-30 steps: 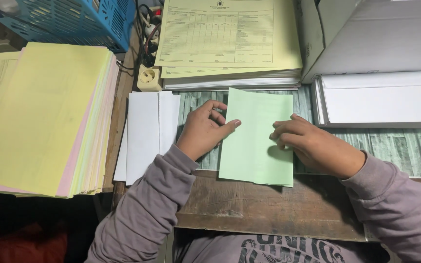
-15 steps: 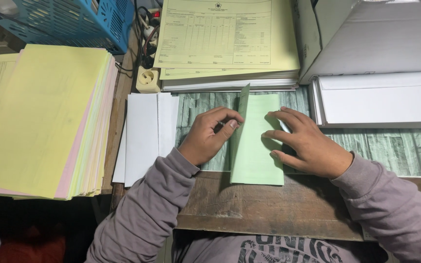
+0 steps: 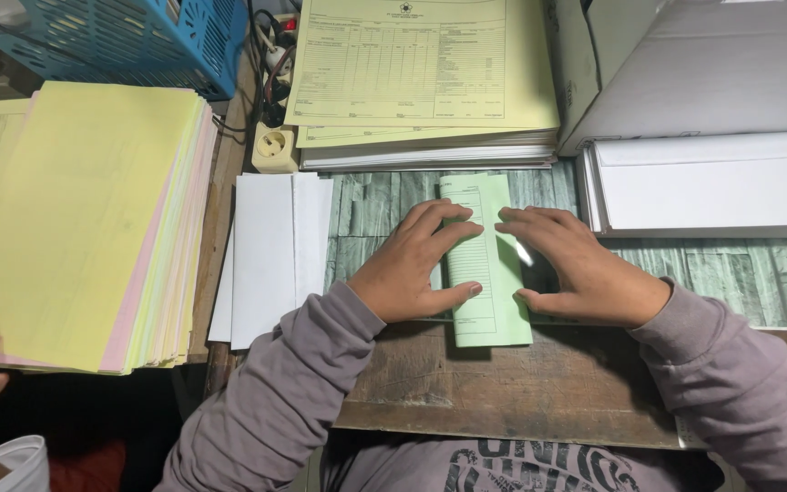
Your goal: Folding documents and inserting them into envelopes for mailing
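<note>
Green form [image 3: 487,264] (thin paper, folded narrow) pressed flat w/ both hands.

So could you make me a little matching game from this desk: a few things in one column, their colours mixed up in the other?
Things:
1. folded sheet under both hands
2. basket at top left
3. envelopes on the right
4. big stack of forms on the left

Colours:
A. white
B. yellow on top
C. pale green
D. blue

Pairs: 1-C, 2-D, 3-A, 4-B
</note>
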